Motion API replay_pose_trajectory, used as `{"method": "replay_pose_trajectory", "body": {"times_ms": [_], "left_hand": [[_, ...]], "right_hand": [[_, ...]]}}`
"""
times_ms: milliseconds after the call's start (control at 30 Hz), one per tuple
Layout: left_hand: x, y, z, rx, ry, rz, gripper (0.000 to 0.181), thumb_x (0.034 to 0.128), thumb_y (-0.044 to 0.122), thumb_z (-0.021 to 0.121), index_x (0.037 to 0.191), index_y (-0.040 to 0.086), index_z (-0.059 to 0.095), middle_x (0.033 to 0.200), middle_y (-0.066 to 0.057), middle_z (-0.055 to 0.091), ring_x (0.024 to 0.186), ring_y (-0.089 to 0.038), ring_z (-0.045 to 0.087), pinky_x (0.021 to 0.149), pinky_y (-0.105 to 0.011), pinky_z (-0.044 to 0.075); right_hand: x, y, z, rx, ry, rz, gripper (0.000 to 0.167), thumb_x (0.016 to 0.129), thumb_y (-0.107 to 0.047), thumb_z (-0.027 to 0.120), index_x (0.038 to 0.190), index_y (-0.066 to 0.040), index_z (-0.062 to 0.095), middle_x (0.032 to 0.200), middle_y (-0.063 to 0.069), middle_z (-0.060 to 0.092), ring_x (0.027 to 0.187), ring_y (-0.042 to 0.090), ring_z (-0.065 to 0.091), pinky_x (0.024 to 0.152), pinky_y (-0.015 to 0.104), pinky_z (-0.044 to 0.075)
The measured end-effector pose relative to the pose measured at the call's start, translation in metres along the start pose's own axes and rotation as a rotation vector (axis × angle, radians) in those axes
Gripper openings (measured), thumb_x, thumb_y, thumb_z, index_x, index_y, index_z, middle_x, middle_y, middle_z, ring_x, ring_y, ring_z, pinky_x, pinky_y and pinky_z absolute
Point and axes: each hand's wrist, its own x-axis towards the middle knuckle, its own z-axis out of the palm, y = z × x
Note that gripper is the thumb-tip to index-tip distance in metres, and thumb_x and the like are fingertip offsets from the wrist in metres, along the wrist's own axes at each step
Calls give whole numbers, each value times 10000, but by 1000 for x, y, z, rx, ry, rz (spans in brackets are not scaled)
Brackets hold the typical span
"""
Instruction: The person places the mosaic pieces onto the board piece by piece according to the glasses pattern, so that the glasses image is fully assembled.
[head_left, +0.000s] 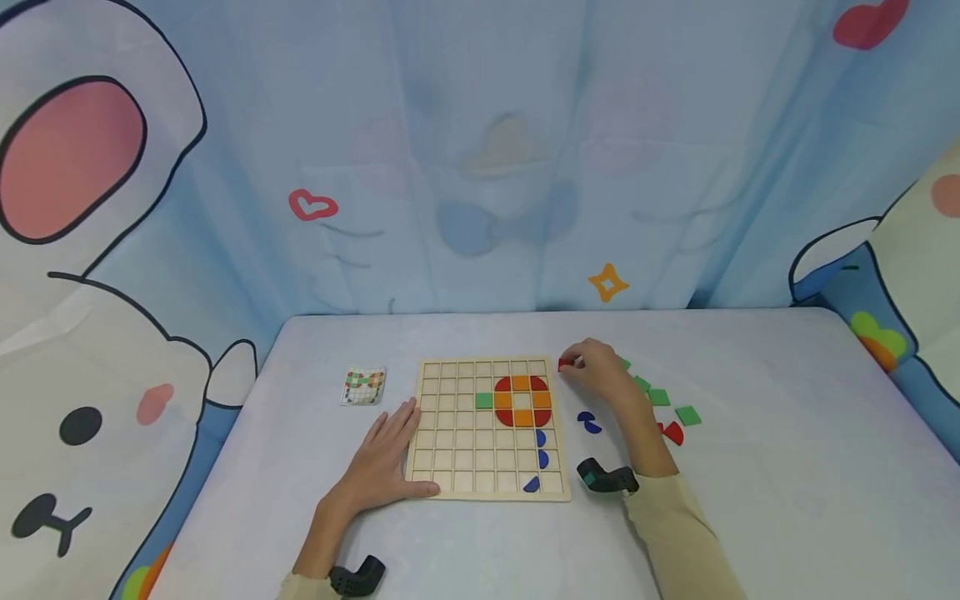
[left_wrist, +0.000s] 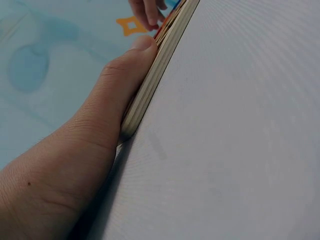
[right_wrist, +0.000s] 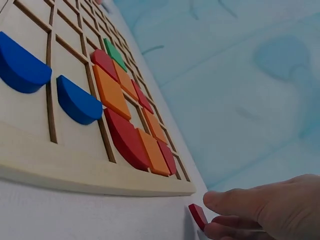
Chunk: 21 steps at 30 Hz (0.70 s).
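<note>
A wooden grid board [head_left: 453, 467] lies on the table. My left hand [head_left: 384, 462] rests at its lower left corner, fingers along the left side and thumb [left_wrist: 125, 70] on the front edge. Beyond the board's far right corner, my right hand [head_left: 596, 367] pinches a small red piece [right_wrist: 198, 216] at its fingertips. On the board, orange squares [right_wrist: 111, 92] and red rounded pieces [right_wrist: 125, 137] form a ring around one bare cell, with a green square [head_left: 484, 401] to its left. Several blue rounded pieces [right_wrist: 77, 102] sit in the right-hand columns.
Right of the board lie two blue pieces [head_left: 588, 421], several green pieces [head_left: 687, 415] and red pieces [head_left: 673, 432]. A small patterned card [head_left: 363, 387] lies left of the board. Behind the table [head_left: 787, 417] hangs a blue printed curtain [head_left: 487, 83].
</note>
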Motion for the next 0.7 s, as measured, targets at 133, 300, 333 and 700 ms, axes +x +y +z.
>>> {"method": "replay_pose_trajectory", "body": {"times_ms": [133, 300, 333, 700], "left_hand": [[0, -1, 1, -1, 1, -1, 1203, 689, 754, 645, 1562, 90, 151, 1654, -41, 93, 1535, -189, 90, 1250, -455, 83], [1, -2, 1, -2, 1, 0, 1208, 688, 758, 644, 1563, 96, 140, 1655, -28, 78, 1536, -182, 83, 1250, -453, 81], [1, -2, 1, -2, 3, 2, 1208, 688, 758, 644, 1563, 95, 140, 1655, -28, 78, 1536, -183, 84, 1250, -454, 83], [1, -3, 2, 8, 7, 7, 1212, 685, 760, 643, 1563, 94, 140, 1655, -30, 86, 1536, -185, 89, 1249, -454, 86]], "right_hand": [[1, -4, 4, -12, -24, 64, 241, 933, -163, 630, 1056, 33, 701, 1057, 183, 621, 937, 296, 563, 886, 436, 554], [2, -5, 8, -56, -20, 72, 277, 927, -148, 641, 1119, 49, 673, 1101, 198, 616, 952, 301, 571, 924, 451, 544], [2, -6, 8, -63, -24, 68, 292, 925, -142, 643, 1144, 51, 662, 1110, 201, 610, 957, 302, 570, 930, 453, 540], [1, -9, 12, -120, -3, 50, 287, 919, -99, 645, 1164, 49, 655, 1087, 205, 600, 951, 303, 567, 943, 462, 534]]}}
